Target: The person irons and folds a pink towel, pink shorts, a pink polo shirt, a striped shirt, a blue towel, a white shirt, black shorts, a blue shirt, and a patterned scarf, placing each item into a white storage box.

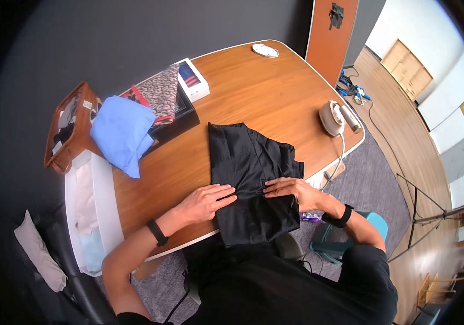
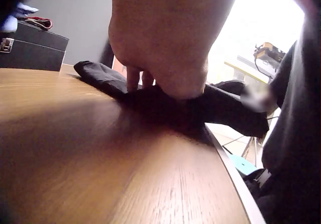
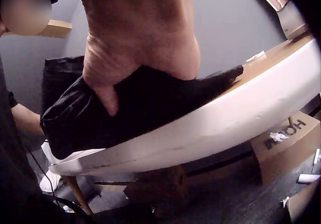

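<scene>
A shiny black garment (image 1: 248, 149) lies over the table's near edge, creased across its middle, its lower part hanging toward the person. My left hand (image 1: 204, 202) rests on its left side with fingers extended. From the right, my right hand (image 1: 292, 190) lays straight fingers on the same crease, the two sets of fingertips a short gap apart. In the left wrist view the left hand (image 2: 160, 48) presses down on the dark cloth (image 2: 103, 78). The right wrist view shows the right thumb (image 3: 108, 101) lying against the garment (image 3: 70, 116) by the white table edge.
Blue folded cloth (image 1: 123, 130) and a patterned cloth (image 1: 159, 92) top a black box (image 1: 183, 116) at the left. Near them are a brown basket (image 1: 75, 130), a white bin (image 1: 102, 200) and a white carton (image 1: 194, 81). A corded garment steamer (image 1: 332, 118) stands at the right edge.
</scene>
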`<action>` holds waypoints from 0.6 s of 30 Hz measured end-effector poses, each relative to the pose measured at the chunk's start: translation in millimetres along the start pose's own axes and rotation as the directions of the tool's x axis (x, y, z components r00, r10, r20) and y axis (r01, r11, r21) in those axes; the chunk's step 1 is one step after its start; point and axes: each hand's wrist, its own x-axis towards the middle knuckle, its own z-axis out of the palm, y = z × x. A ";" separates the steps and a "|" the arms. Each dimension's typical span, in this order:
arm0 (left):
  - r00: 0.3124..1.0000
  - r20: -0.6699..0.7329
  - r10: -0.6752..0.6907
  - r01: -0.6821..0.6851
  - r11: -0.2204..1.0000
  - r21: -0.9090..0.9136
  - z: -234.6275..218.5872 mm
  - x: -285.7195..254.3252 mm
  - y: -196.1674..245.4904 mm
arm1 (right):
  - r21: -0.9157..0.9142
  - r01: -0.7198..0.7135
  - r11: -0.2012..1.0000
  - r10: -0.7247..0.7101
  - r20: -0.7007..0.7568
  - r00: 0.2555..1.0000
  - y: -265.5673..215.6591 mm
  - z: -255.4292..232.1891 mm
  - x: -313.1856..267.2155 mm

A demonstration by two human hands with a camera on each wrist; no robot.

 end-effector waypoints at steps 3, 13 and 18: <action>0.993 -0.050 -0.105 0.084 0.945 -0.317 -4.3 -2.3 -9.0 | 0.211 -0.107 0.972 0.101 0.036 0.994 19.1 -12.3 4.4; 0.553 0.380 -0.741 0.538 -0.030 -0.842 -12.8 11.0 -66.6 | 0.748 -0.528 0.403 0.821 -0.041 0.570 43.7 -20.4 41.8; 0.530 0.312 -0.788 0.627 0.117 -0.770 -8.5 28.4 -61.4 | 0.662 -0.522 0.537 0.755 -0.101 0.648 54.8 -6.4 24.0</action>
